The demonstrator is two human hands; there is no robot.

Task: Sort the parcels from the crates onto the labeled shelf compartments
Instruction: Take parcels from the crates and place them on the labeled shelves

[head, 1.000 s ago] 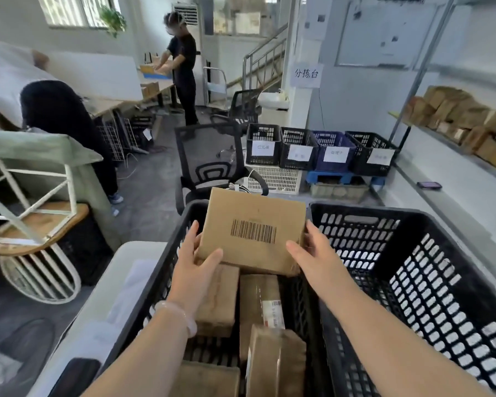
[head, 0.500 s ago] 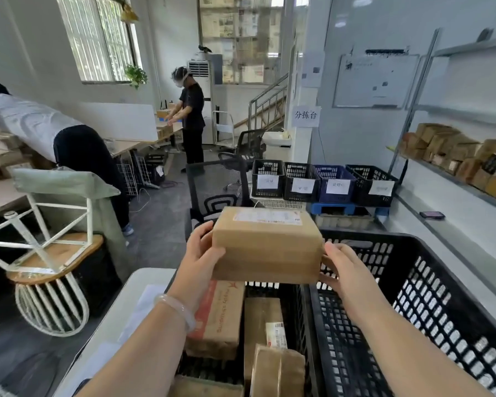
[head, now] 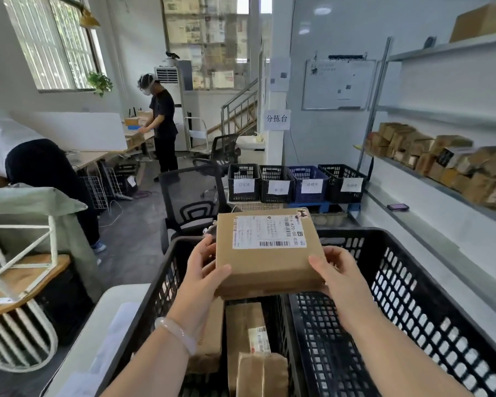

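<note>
Since half-second-ago frame, flat brown cardboard parcel (head: 268, 253) tilts label-up toward me. I see left hand (head: 196, 277) gripping its left edge, right hand (head: 340, 277) its right edge; parcel above left black plastic crate (head: 158, 299). Long axis runs hand to hand. Shelf with brown boxes (head: 441, 160) right of crate, right hand nearer. White label (head: 269, 232): barcode, "030"; rest illegible.

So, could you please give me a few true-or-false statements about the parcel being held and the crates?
1. Both the left hand and right hand hold the parcel. True.
2. The parcel's shipping label faces down. False: it faces up.
3. The right crate is full of parcels. False: its visible inside looks empty.
4. The left crate still holds parcels. True.
</note>
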